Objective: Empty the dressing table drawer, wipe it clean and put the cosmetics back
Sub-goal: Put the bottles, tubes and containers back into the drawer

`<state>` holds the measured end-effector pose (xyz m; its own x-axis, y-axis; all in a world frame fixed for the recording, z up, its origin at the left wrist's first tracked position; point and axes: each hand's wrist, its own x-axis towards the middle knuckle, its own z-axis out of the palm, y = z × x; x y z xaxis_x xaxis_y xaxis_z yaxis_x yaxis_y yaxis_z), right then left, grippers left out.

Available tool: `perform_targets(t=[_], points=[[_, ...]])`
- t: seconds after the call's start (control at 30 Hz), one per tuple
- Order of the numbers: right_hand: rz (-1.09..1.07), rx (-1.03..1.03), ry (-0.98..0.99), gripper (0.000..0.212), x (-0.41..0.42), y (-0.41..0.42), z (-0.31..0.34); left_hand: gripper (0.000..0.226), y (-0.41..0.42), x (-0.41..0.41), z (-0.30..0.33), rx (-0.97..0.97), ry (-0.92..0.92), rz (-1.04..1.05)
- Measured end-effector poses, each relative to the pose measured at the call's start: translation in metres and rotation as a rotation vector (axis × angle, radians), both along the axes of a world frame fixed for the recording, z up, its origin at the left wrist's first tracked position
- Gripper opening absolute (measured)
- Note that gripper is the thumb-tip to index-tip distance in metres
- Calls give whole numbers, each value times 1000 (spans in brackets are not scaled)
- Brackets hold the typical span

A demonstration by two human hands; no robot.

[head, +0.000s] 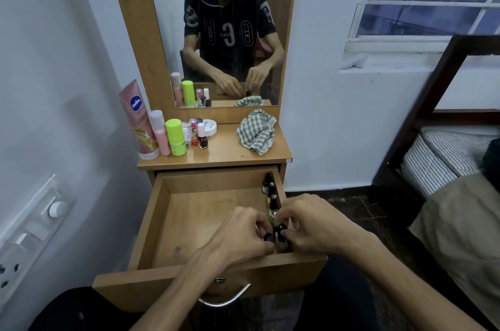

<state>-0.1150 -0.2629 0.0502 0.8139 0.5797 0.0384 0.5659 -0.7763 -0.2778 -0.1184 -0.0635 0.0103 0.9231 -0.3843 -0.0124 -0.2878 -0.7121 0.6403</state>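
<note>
The wooden drawer (pixel 189 225) is pulled open, its floor mostly bare. Several small dark bottles (pixel 271 195) stand in a row along its right wall. Both hands meet at the drawer's front right corner. My left hand (pixel 240 236) has its fingers pinched on a small dark bottle (pixel 268 237). My right hand (pixel 305 225) grips the black cap of another small bottle (pixel 281 241) beside it. On the tabletop stand a pink lotion tube (pixel 140 122), a pink bottle (pixel 161 133), a green bottle (pixel 176 138), a nail polish (pixel 202 138) and a white jar (pixel 209 127).
A checked cloth (pixel 257 131) lies crumpled on the right of the tabletop (pixel 224 152). A mirror (pixel 224 32) rises behind it. A wall with a switch panel (pixel 29 230) is close on the left. A bed frame (pixel 433 114) and mattress stand at the right.
</note>
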Motion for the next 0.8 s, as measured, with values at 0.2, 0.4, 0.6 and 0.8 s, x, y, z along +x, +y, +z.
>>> perform_targets(t=[0.2,0.4,0.6,0.8], points=[[15,-61,14,12,0,-4,-8,16,-9,7,-4,-12,47,-46],[-19,-69,23,16,2,-3,-13,16,-8,10,-7,-46,108,-46],[-28,-42,34,22,4,-7,-12,20,-5,9,-8,-70,172,-45],[-63,51,30,14,18,2,11,29,13,14,-7,-68,177,2]])
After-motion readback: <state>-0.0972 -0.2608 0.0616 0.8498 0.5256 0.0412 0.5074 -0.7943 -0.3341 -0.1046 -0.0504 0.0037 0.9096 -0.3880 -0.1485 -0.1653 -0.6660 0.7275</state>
